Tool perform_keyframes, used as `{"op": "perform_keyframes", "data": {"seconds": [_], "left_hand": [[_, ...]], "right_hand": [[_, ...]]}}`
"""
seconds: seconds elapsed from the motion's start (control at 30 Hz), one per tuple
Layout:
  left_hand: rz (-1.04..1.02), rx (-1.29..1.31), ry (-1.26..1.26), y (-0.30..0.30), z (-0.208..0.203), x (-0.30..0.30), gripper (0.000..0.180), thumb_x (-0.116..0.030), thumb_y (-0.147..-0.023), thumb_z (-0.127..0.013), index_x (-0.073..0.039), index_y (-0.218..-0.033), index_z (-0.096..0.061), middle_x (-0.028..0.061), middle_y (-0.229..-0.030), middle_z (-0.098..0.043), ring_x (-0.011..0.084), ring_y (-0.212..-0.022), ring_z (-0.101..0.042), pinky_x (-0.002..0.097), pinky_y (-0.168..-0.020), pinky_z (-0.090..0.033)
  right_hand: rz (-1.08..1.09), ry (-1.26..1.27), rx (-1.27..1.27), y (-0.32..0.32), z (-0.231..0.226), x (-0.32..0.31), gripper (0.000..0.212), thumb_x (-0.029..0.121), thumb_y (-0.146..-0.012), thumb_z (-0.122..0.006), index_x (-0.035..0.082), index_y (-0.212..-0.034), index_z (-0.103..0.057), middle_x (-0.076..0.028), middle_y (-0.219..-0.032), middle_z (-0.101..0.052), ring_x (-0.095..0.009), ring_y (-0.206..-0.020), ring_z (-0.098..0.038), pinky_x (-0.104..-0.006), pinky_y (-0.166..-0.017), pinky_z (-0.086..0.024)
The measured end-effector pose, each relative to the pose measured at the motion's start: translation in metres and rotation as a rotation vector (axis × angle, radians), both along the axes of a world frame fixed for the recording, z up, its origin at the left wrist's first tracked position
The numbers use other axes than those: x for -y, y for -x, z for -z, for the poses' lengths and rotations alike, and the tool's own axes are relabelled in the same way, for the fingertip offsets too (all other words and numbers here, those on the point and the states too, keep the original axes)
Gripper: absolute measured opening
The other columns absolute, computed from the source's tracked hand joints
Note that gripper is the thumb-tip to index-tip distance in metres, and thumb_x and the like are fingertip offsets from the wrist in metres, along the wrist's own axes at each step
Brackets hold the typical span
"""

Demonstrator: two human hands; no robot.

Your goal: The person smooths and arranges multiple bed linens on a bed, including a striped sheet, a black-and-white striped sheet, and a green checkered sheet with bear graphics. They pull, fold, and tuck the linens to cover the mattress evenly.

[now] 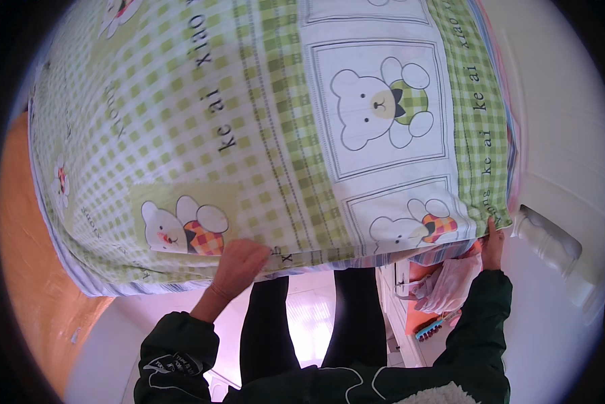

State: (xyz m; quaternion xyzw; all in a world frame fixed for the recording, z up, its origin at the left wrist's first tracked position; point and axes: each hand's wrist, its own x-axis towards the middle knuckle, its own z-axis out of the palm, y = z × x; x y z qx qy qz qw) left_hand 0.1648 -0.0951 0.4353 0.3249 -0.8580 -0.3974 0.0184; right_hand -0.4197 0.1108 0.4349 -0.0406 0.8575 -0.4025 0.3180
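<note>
A green-and-white checked bed sheet (pixel 275 155) with teddy bear pictures is spread over the bed. My left hand (pixel 242 264) is closed at its near edge, just beside a bear in an orange checked shirt; the fingertips are partly hidden. Over at the right, my right hand (pixel 494 244) pinches the near right corner of the same sheet, thumb side up on the green border. A striped cloth layer (pixel 444 254) peeks out beneath the sheet along the near side.
A cream headboard (pixel 558 114) with a turned post borders the right side. Below the right corner, a bedside cabinet holds a pinkish plastic bag (pixel 454 286) and a blue hairbrush (pixel 429 330). An orange-brown wooden surface (pixel 40 269) lies left. My legs stand close to the bed.
</note>
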Motion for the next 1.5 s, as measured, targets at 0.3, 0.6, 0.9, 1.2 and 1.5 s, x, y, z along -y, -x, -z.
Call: {"op": "perform_keyframes", "data": {"seconds": [0.3,0.6,0.9,1.2,1.5], "left_hand": [[-0.185,0.083,0.070,-0.025,0.027,-0.092,0.048,-0.018,-0.070,-0.072,-0.008,-0.115,-0.058,0.0145,-0.115,-0.052,0.0330,-0.100,-0.051,0.0447,-0.087,-0.039],[-0.258,0.089,0.154,-0.014,0.045,-0.092,0.020,-0.002,-0.067,-0.061,-0.008,-0.085,-0.062,0.0080,-0.083,-0.055,0.0293,-0.081,-0.054,0.0419,-0.073,-0.042],[-0.155,0.290,-0.341,-0.003,0.051,-0.108,0.013,-0.012,-0.074,-0.068,-0.005,-0.085,-0.063,0.0105,-0.082,-0.058,0.0309,-0.081,-0.059,0.0398,-0.069,-0.048],[-0.357,0.317,-0.485,-0.009,0.079,-0.116,0.016,-0.014,-0.075,-0.074,-0.004,-0.079,-0.062,0.0094,-0.067,-0.064,0.0202,-0.061,-0.064,0.0315,-0.058,-0.050],[-0.366,0.271,-0.434,-0.017,0.094,-0.125,0.014,-0.007,-0.075,-0.072,-0.004,-0.077,-0.058,0.0075,-0.064,-0.060,0.0180,-0.059,-0.058,0.0302,-0.057,-0.048]], "right_hand": [[0.039,-0.026,0.038,0.019,-0.022,0.017,0.017,0.025,-0.092,-0.061,0.012,-0.084,-0.054,0.004,-0.061,-0.053,-0.006,-0.044,-0.045,-0.0206,-0.038,-0.032],[-0.117,0.368,0.245,0.028,-0.056,0.041,0.013,0.021,-0.092,-0.061,0.009,-0.091,-0.056,0.003,-0.063,-0.054,-0.006,-0.044,-0.045,-0.0210,-0.038,-0.033],[0.008,-0.059,0.307,0.035,0.019,-0.044,0.021,0.023,-0.091,-0.062,0.004,-0.100,-0.057,-0.002,-0.074,-0.062,-0.011,-0.051,-0.057,-0.0223,-0.043,-0.045],[-1.186,-0.378,-0.230,0.000,0.007,-0.058,0.035,0.016,-0.078,-0.068,0.001,-0.109,-0.060,-0.017,-0.103,-0.062,-0.034,-0.090,-0.061,-0.0400,-0.079,-0.049],[-1.147,-0.414,-0.497,-0.014,0.027,-0.055,0.023,0.014,-0.078,-0.066,0.006,-0.099,-0.060,-0.017,-0.087,-0.065,-0.036,-0.083,-0.063,-0.0442,-0.072,-0.049]]}}
